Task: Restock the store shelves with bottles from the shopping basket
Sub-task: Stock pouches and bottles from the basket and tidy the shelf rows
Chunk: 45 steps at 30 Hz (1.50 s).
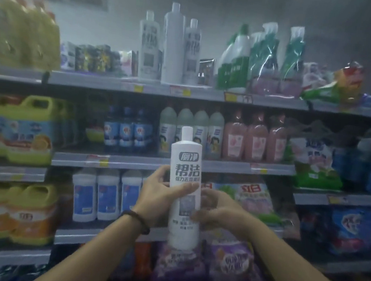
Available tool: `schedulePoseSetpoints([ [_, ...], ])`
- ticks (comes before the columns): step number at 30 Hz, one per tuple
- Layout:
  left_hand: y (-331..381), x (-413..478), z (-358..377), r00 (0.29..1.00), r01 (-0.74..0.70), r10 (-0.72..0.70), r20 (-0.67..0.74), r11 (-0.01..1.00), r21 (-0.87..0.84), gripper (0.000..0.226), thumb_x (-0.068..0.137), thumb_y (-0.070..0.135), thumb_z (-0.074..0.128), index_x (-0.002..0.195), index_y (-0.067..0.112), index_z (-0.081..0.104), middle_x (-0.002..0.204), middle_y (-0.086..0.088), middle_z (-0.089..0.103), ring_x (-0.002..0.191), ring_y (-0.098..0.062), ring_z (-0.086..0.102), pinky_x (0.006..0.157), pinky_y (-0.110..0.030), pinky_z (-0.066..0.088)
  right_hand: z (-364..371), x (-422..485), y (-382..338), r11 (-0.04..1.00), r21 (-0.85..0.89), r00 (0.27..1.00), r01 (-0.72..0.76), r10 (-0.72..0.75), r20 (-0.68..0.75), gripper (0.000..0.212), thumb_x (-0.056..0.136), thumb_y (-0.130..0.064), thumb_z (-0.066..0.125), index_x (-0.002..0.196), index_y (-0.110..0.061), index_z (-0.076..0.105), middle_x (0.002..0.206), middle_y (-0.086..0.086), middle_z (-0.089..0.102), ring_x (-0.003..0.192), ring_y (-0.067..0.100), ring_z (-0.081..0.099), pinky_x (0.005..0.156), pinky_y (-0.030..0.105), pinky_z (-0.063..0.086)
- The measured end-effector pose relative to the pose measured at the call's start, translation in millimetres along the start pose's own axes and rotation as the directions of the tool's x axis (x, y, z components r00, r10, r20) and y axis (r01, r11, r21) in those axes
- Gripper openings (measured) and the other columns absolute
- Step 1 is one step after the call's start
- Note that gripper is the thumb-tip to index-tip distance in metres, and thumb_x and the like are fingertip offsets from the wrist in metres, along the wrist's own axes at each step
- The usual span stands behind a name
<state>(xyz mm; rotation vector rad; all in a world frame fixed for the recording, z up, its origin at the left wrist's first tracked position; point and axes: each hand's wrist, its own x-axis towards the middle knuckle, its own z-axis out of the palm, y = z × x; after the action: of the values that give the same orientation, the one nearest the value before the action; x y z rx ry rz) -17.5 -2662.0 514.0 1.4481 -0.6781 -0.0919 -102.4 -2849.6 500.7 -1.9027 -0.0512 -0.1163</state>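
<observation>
A tall white bottle stands upright in mid-air in front of the store shelves, at the centre of the view, held by both hands. Its label faces the camera, with dark printed characters on the upper half and a small grey picture lower down.

The left hand wraps the bottle's middle from the 9 o'clock side, fingers curled across the front of the label. A dark bead bracelet sits on that wrist. The right hand closes on the bottle's lower half from the 3 o'clock side, with its fingers going behind the bottle; the hand is somewhat blurred.

At 12 o'clock from the held bottle, three similar white bottles stand upright close together on the top shelf. Directly behind the held bottle's cap, a row of pale green bottles fills the second shelf, with pink bottles at 3 o'clock of them. Yellow jugs sit at 9 o'clock. Purple bags lie at 6 o'clock, below the bottle's base.
</observation>
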Motion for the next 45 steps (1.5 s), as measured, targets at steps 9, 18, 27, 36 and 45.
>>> schedulePoseSetpoints([
  [9,93,57,-5,0.995,-0.077,0.072,0.070,0.994,0.073,0.029,0.091,0.039,0.081,0.116,0.024,0.076,0.103,-0.003,0.084,0.092,-0.024,0.082,0.084,-0.052,0.067,-13,30,-66,0.976,0.017,0.964,0.216,-0.210,-0.163,0.037,0.091,-0.013,0.084,0.127,-0.016,0.075,0.121,0.007,0.081,0.112,0.030,0.078,0.100,0.064,0.059],
  [18,113,97,-4,0.993,0.010,-0.013,0.116,1.000,0.025,0.037,0.111,0.047,0.046,0.120,0.024,0.073,0.110,-0.008,0.082,0.098,-0.031,0.081,0.087,-0.056,0.065,-34,51,-94,0.953,0.019,0.921,0.303,-0.288,-0.264,0.039,0.089,-0.013,0.086,0.126,-0.009,0.075,0.118,0.009,0.082,0.108,0.030,0.080,0.095,0.059,0.063],
  [27,138,120,29,0.968,-0.176,0.220,-0.119,0.937,0.302,0.062,0.072,0.060,0.087,0.117,0.032,0.056,0.108,0.012,0.073,0.096,-0.012,0.074,0.084,-0.040,0.066,-43,74,-140,0.846,-0.497,0.682,0.192,-0.479,-0.553,0.054,0.068,-0.065,0.085,0.104,-0.026,0.075,0.089,-0.011,0.079,0.074,0.000,0.076,0.063,0.025,0.065],
  [36,182,150,8,0.977,-0.156,0.164,0.140,0.986,-0.062,0.032,0.095,0.025,0.079,0.124,0.018,0.070,0.108,-0.007,0.083,0.092,-0.027,0.082,0.071,-0.045,0.067,-80,96,-181,0.894,-0.308,0.823,0.326,-0.429,-0.374,0.074,0.069,-0.055,0.096,0.129,-0.027,0.062,0.115,-0.003,0.078,0.100,0.015,0.079,0.087,0.044,0.068],
  [45,223,199,-16,0.888,-0.360,0.350,0.299,0.933,-0.022,0.038,0.100,0.028,0.071,0.137,0.023,0.062,0.123,-0.007,0.079,0.110,-0.032,0.077,0.088,-0.054,0.063,-114,128,-264,0.847,-0.271,0.812,0.457,-0.522,-0.262,0.053,0.084,-0.021,0.092,0.131,-0.019,0.068,0.116,0.002,0.081,0.098,0.024,0.082,0.073,0.040,0.068],
])
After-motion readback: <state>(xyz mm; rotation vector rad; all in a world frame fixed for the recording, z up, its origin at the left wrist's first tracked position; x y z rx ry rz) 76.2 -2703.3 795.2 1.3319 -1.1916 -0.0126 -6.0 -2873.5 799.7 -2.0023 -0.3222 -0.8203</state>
